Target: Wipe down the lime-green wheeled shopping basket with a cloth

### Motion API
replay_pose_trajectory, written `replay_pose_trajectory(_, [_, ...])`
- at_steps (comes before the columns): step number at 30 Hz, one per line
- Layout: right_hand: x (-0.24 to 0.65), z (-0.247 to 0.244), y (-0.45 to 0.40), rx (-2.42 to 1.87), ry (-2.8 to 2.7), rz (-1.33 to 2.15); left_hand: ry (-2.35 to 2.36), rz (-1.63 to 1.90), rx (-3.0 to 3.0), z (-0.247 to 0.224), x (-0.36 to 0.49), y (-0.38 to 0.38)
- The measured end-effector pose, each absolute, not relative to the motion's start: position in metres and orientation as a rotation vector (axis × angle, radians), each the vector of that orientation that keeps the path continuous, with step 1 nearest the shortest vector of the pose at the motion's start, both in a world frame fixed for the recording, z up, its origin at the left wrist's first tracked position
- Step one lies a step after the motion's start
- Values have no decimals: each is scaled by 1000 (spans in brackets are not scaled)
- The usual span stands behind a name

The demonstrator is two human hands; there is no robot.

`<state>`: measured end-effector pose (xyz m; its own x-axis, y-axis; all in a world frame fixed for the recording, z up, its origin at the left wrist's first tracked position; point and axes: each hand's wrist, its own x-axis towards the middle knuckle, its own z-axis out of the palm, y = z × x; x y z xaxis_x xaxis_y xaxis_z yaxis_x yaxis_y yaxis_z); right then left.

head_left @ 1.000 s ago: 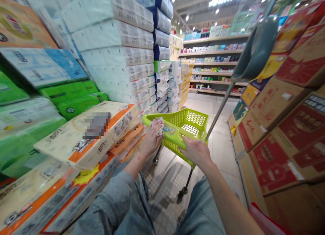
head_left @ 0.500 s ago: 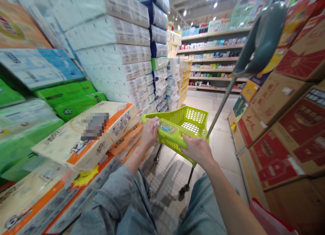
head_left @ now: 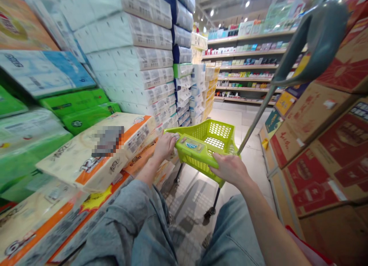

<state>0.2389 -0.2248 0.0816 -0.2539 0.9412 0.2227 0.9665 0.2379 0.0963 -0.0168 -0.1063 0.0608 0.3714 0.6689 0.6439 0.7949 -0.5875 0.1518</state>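
A lime-green shopping cart (head_left: 198, 164) with a perforated basket stands on thin legs with small wheels in front of my knees. At the left end of its handle, my left hand (head_left: 166, 145) has its fingers closed over a bit of white tissue (head_left: 175, 136), pressed against the green plastic. My right hand (head_left: 230, 168) wraps round the right end of the handle, thumb on top. Between the hands, a small label (head_left: 191, 145) sits on the handle. The basket holds nothing I can see. By its right side rises a grey pole (head_left: 257, 118) with a grey loop (head_left: 313, 43) near its top.
Tissue packs (head_left: 97, 153) lie low on my left, a blurred-out dark rectangle on the top one. Tall stacks of white packs (head_left: 152, 59) stand behind. Cardboard cartons (head_left: 310, 135) line the right side. Stocked shelves (head_left: 244, 68) cross the aisle's far end over a tiled floor (head_left: 253, 174).
The right end of the cart's handle and my right hand have shifted slightly right. My left hand has moved a little left. The pole and loop lean further right in view.
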Motion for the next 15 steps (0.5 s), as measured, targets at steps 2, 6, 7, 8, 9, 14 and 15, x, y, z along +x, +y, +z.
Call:
replay_pose_trajectory(2, [240,83,-224,-1849,-2381,-309,-1446,-845,-2463,73,-11,-103])
replay_pose_trajectory(6, [249,85,-225,-1876,-2395,-301,-1624,-517,-2550,94,5,-103])
replay_pose_trajectory(7, [253,86,-225,-1887,-2403,-291,-1640,-448,-2580,98,7,-103])
replay_pose_trajectory(8, [257,87,-226,-1899,-2411,-276,-1643,-387,-2605,100,10,-102])
replay_pose_trajectory(9, [261,87,-226,-1910,-2420,-257,-1636,-337,-2622,102,12,-102])
replay_pose_trajectory(14, [274,89,-222,-1914,-2440,-170,-1610,-358,-2529,96,18,-105])
replay_pose_trajectory(15, [276,89,-220,-1909,-2442,-161,-1602,-429,-2485,92,19,-108])
